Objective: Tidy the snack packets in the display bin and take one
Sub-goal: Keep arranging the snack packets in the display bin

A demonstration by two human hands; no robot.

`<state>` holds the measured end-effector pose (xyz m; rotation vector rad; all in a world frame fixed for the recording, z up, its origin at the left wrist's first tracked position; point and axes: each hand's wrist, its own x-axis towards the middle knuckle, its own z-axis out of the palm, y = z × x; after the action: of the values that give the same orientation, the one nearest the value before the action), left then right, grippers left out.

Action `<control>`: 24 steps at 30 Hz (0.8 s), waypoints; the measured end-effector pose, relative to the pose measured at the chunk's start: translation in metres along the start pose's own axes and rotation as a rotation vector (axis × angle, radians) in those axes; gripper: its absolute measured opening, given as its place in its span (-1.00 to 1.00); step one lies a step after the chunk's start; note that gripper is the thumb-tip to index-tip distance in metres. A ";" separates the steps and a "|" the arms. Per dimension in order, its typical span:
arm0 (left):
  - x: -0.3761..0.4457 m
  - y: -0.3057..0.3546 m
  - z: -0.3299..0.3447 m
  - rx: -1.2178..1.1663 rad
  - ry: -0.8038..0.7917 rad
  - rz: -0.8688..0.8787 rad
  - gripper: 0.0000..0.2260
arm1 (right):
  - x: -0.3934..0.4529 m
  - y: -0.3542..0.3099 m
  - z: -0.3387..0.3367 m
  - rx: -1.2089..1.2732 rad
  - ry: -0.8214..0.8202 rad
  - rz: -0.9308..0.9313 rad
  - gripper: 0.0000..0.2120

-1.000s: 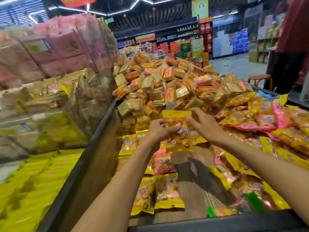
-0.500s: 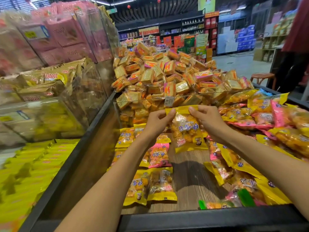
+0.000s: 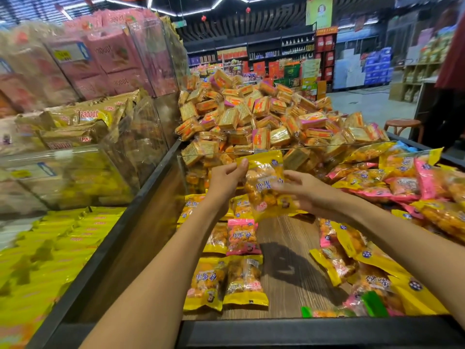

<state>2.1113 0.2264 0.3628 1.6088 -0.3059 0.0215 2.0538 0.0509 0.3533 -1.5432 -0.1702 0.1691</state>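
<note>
A yellow snack packet (image 3: pixel 264 182) hangs above the display bin (image 3: pixel 302 331), which has a wooden floor and a black rim. My left hand (image 3: pixel 224 180) pinches the packet's top left corner. My right hand (image 3: pixel 299 188) is at the packet's right side with its fingers stretched out and blurred, touching the packet's middle. On the bin floor below, yellow packets (image 3: pixel 206 283) and a pink packet (image 3: pixel 242 236) lie in neat rows on the left. A loose heap of yellow and pink packets (image 3: pixel 377 263) fills the right side.
A clear divider (image 3: pixel 314 146) closes the back of the bin, with a tall pile of orange-gold packets (image 3: pixel 251 117) behind it. Clear acrylic bins (image 3: pixel 75 172) of other snacks stand on the left. A stool (image 3: pixel 402 124) and a person in red (image 3: pixel 453 59) are at the far right.
My right hand has let go of the packet's top right corner and dropped to its side. The packet now hangs tilted from my left hand's pinch.
</note>
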 end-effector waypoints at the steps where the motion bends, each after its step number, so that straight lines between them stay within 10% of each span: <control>1: 0.001 0.000 -0.002 -0.008 0.015 -0.005 -0.73 | 0.000 0.003 0.002 -0.024 -0.044 0.010 -0.79; 9: 0.003 0.002 -0.006 -0.005 0.049 -0.024 -0.72 | -0.001 0.010 -0.002 -0.116 -0.099 0.034 -0.67; 17: -0.003 0.006 -0.004 0.333 -0.399 -0.101 -0.59 | 0.003 0.010 -0.007 -0.063 0.044 -0.023 -0.57; 24: -0.002 0.001 -0.006 0.341 -0.393 -0.086 -0.57 | 0.007 0.010 -0.009 -0.127 0.116 -0.044 -0.52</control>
<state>2.1102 0.2328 0.3640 1.9612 -0.5585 -0.3274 2.0626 0.0441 0.3432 -1.6691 -0.1246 0.0346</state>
